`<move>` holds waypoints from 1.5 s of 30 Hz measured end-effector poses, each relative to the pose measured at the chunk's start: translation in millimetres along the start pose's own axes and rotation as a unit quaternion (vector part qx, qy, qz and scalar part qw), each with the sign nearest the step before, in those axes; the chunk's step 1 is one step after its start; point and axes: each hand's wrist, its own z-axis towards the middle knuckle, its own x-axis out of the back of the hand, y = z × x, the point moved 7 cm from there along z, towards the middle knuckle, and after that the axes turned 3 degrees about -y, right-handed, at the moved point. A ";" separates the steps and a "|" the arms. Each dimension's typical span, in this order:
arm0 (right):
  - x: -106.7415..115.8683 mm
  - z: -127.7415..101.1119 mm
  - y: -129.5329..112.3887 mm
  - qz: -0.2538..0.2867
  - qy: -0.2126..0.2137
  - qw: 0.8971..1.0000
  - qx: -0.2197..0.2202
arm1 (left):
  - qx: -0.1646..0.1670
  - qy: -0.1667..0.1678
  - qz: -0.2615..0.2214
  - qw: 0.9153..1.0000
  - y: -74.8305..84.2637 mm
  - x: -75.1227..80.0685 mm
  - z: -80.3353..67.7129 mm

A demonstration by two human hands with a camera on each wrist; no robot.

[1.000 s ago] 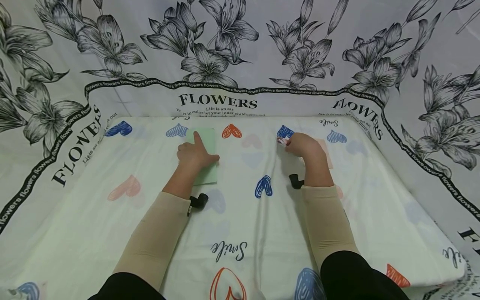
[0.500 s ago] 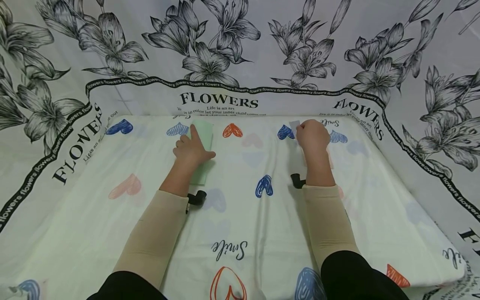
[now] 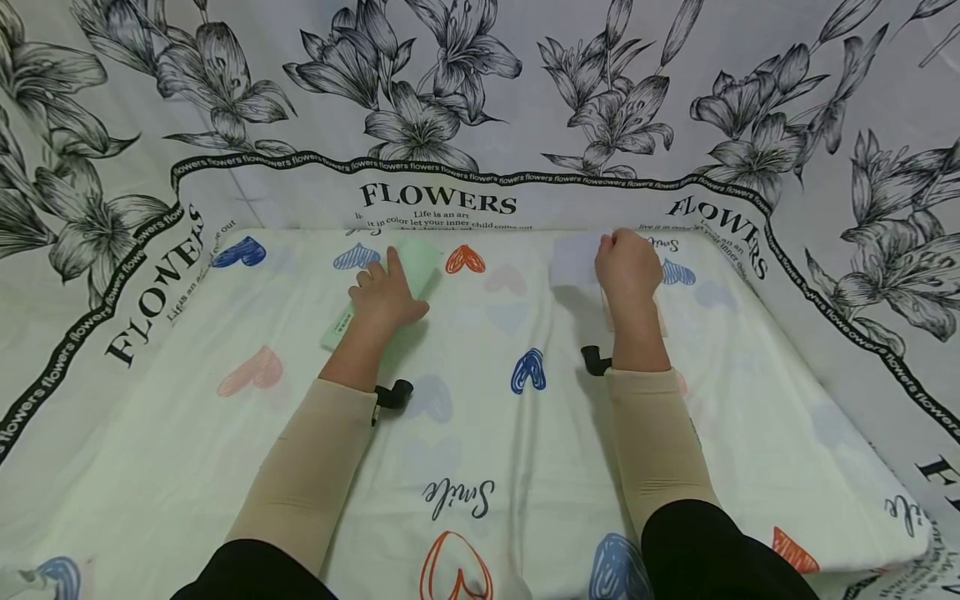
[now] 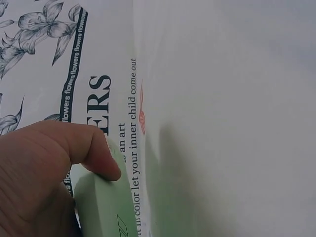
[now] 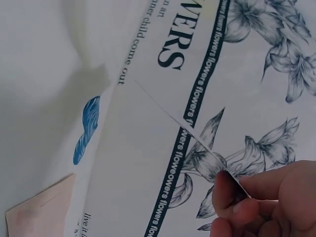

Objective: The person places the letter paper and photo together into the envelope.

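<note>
So the left hand (image 3: 384, 298) grips a tilted green card (image 3: 417, 258) at the far side, left of middle; its wrist cam shows a fingertip (image 4: 112, 173) bent over it. To the right, the right hand (image 3: 628, 267) pinches a pale card (image 3: 573, 260), broad from the head but basically edge-on in its wrist view, pink card (image 5: 42, 210) nearby.

1 green paper piece (image 3: 416, 257): dark print, tilted, raised off the worktop (image 3: 465, 433). 1 lilac sheet (image 3: 574, 260): thin, raised. 1 pink paper piece (image 5: 42, 210): lying on the worktop.
</note>
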 end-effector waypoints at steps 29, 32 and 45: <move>-2.3 -8.1 -11.4 0.132 -0.113 0.985 0.020 | -0.168 -0.036 0.020 0.985 37.9 -13.4 -0.6; -2.7 -7.6 -11.9 0.143 -0.117 0.983 0.021 | -0.187 -0.034 0.026 0.981 42.5 -14.2 -2.0; -4.0 -7.4 -9.3 0.167 -0.144 0.975 0.012 | -0.241 -0.018 0.028 0.970 56.3 -12.5 -5.6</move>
